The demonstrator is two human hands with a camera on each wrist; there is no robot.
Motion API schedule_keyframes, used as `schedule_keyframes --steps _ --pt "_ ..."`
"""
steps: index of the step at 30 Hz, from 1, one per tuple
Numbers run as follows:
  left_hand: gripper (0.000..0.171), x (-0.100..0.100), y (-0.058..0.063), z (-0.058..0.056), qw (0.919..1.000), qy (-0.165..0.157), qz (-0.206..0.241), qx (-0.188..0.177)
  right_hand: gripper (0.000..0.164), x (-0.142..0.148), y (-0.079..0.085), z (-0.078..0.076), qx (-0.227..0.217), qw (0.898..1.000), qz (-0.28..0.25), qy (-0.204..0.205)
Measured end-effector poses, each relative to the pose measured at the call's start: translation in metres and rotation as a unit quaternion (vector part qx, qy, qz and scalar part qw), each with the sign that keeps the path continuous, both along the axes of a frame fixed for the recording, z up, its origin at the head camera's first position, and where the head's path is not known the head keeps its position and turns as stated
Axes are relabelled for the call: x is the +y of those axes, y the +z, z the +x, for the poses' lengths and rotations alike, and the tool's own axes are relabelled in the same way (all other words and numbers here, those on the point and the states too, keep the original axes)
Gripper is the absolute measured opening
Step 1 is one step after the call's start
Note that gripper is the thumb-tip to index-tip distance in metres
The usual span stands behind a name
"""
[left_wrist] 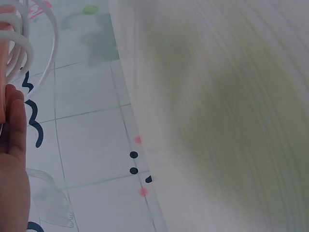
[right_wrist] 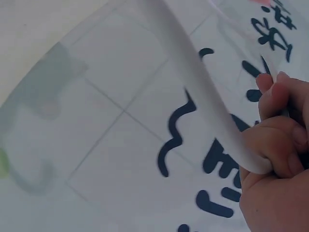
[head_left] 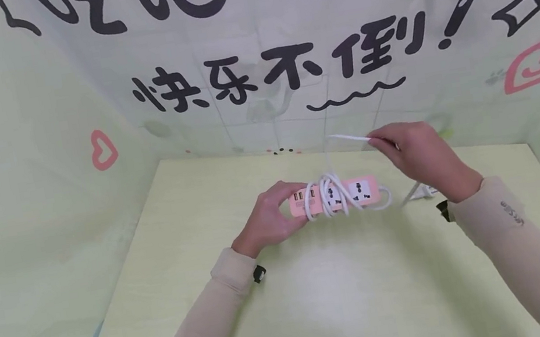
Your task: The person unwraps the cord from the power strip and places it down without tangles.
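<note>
A pink power strip (head_left: 318,205) with white socket faces and USB ports is held up over the table by my left hand (head_left: 270,218), which grips its left end between thumb and fingers. Several loops of white cord (head_left: 327,195) wrap around the strip's middle. From these loops the cord rises to my right hand (head_left: 421,153), whose fingers grip it up and to the right of the strip. In the right wrist view the cord (right_wrist: 198,77) runs thick and close into the curled fingers (right_wrist: 277,140). A white plug (head_left: 422,191) hangs or lies near the right wrist, partly hidden by it.
The pale yellow-green table (head_left: 323,301) extends under both arms. Behind it stands a white printed backdrop (head_left: 251,118) with dark lettering, and pale green sheets (head_left: 36,229) close off the sides. Both wrists carry small black devices (head_left: 259,274).
</note>
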State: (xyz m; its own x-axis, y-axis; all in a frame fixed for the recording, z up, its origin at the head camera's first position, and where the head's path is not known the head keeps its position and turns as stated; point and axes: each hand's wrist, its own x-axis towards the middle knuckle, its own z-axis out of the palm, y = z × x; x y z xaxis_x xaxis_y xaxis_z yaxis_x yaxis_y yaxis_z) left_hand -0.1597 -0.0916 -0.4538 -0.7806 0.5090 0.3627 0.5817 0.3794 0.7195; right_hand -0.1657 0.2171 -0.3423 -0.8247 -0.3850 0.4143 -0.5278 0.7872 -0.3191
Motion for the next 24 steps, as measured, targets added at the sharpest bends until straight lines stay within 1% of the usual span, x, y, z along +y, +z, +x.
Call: schedule_keyframes --steps 3,6,8,11,14,16,18,20,22,24 --pt "0.053 -0.001 -0.002 -0.001 0.9998 -0.004 0.012 0.017 0.016 0.012 -0.014 -0.008 -0.065 0.997 0.02 -0.024" --pt "0.052 -0.003 -0.001 -0.003 0.9991 0.0 0.028 0.033 0.017 0.021 -0.032 -0.006 -0.116 0.992 0.04 -0.017" --pt "0.052 -0.005 0.0 -0.005 0.9984 0.005 0.038 0.041 0.017 0.025 -0.042 -0.001 -0.137 0.989 0.058 -0.004" --pt "0.052 -0.008 0.002 -0.009 0.9975 0.018 0.05 0.047 0.015 0.028 -0.053 0.012 -0.156 0.984 0.078 0.023" --pt "0.052 -0.01 0.001 -0.013 0.9969 0.034 0.053 0.046 0.013 0.027 -0.057 0.028 -0.175 0.979 0.092 0.051" --pt "0.052 -0.011 0.001 -0.015 0.997 0.044 0.051 0.039 0.012 0.025 -0.055 0.04 -0.183 0.976 0.094 0.07" --pt "0.052 -0.012 0.0 -0.015 0.9971 0.052 0.045 0.033 0.01 0.022 -0.049 0.05 -0.174 0.976 0.087 0.095" --pt "0.052 -0.013 -0.001 -0.016 0.9972 0.058 0.04 0.025 0.009 0.017 -0.041 0.057 -0.141 0.98 0.073 0.123" --pt "0.052 -0.013 -0.002 -0.016 0.9975 0.06 0.037 0.011 0.01 0.014 -0.031 0.061 -0.092 0.983 0.053 0.148" --pt "0.054 -0.012 -0.004 -0.015 0.9977 0.059 0.034 -0.001 0.004 0.011 -0.019 0.062 -0.035 0.984 0.028 0.173"
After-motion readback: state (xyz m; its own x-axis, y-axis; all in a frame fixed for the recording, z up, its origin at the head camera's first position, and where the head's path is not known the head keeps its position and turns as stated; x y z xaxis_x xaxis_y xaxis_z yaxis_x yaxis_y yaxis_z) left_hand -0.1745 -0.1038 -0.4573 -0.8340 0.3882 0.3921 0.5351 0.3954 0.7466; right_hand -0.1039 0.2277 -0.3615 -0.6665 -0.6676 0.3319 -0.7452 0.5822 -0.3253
